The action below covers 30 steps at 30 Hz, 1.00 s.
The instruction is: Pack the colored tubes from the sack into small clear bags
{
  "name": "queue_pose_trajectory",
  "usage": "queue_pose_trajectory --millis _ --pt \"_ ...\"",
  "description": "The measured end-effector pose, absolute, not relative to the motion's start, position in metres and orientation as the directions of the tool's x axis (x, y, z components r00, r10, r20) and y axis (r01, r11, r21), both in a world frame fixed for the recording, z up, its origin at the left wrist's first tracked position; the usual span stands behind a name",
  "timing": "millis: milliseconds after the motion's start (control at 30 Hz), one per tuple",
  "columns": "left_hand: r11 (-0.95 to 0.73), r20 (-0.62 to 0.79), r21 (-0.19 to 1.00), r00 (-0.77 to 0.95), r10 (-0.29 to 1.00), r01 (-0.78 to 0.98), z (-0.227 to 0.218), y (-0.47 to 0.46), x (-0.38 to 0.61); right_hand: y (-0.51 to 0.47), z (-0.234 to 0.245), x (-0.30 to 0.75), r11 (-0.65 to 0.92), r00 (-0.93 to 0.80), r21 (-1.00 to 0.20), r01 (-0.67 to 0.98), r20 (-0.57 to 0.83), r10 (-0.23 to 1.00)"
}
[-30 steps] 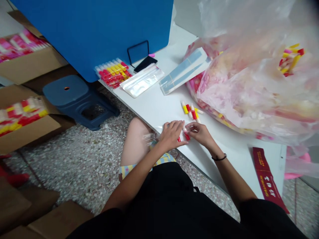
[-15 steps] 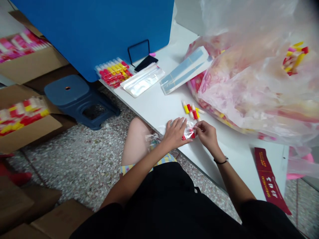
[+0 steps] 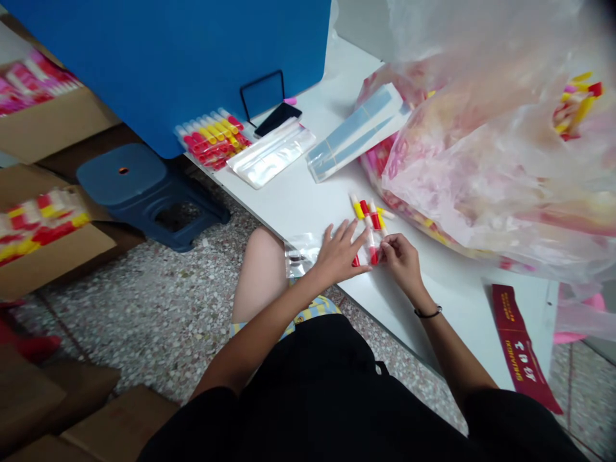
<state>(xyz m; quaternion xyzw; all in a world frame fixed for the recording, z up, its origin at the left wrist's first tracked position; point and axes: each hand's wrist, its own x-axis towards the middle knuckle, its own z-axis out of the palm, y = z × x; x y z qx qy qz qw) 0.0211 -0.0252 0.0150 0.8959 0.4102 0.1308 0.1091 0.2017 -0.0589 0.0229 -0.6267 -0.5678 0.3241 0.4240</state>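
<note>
At a white table [image 3: 289, 205], a person's left hand [image 3: 339, 255] is pressing splayed on a clear plastic bag [image 3: 302, 251], hands together, the right hand [image 3: 402, 263] pinching a red-capped tube [image 3: 371, 247].

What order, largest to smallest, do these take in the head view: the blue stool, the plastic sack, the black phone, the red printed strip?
1. plastic sack
2. blue stool
3. red printed strip
4. black phone

This is apparent size only; the stool sits lower, on the floor, so true sizes are uncertain.

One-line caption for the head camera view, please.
Left hand and right hand hold a clear plastic bag of red-and-white tubes on a white table.
</note>
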Motion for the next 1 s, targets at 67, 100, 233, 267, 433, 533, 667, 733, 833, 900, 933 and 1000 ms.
queue_pose_trajectory --millis 67,100,233,267,433,533,667,733,833,900,933,1000 --pt "-0.667 0.152 0.288 0.655 0.74 0.687 0.015 -0.023 0.021 -0.059 0.024 0.202 0.028 0.136 -0.831 0.556 0.124 0.983" --pt "-0.684 0.153 0.279 0.672 0.725 0.674 0.015 -0.023 0.021 -0.059 0.024 0.202 0.039 0.13 -0.791 0.611 0.149 0.98" --pt "-0.717 0.139 0.249 0.709 0.692 0.651 0.015 -0.025 0.019 -0.056 0.027 0.203 0.084 0.12 -0.702 0.707 0.237 0.964" --pt "-0.714 0.135 0.245 0.707 0.695 0.656 0.015 -0.025 0.018 -0.055 0.027 0.203 0.088 0.128 -0.709 0.7 0.246 0.961" --pt "-0.711 0.113 0.24 0.708 0.697 0.661 0.015 -0.026 0.016 -0.06 0.024 0.208 0.05 0.165 -0.877 0.478 0.146 0.975" --pt "-0.714 0.101 0.25 0.716 0.691 0.654 0.015 -0.026 0.015 -0.065 0.024 0.215 0.068 0.047 -0.947 0.314 0.087 0.995" --pt "-0.728 0.096 0.256 0.733 0.674 0.636 0.012 -0.025 0.015 -0.071 0.024 0.226 0.065 -0.022 -0.933 0.353 0.061 0.998" --pt "-0.738 0.093 0.253 0.743 0.663 0.626 0.01 -0.025 0.014 -0.072 0.024 0.228 0.106 -0.021 -0.884 0.455 0.108 0.994" --pt "-0.745 0.088 0.248 0.752 0.654 0.619 0.009 -0.024 0.012 -0.074 0.022 0.225 0.157 0.01 -0.77 0.618 0.208 0.978" --pt "-0.748 0.083 0.247 0.756 0.65 0.616 0.009 -0.024 0.011 -0.075 0.019 0.221 0.141 0.071 -0.759 0.635 0.239 0.968" --pt "-0.749 0.08 0.248 0.758 0.648 0.614 0.01 -0.024 0.01 -0.075 0.017 0.219 0.124 0.11 -0.785 0.607 0.237 0.965" --pt "-0.75 0.073 0.254 0.761 0.644 0.61 0.01 -0.023 0.009 -0.073 0.014 0.216 0.087 0.177 -0.863 0.498 0.199 0.964"
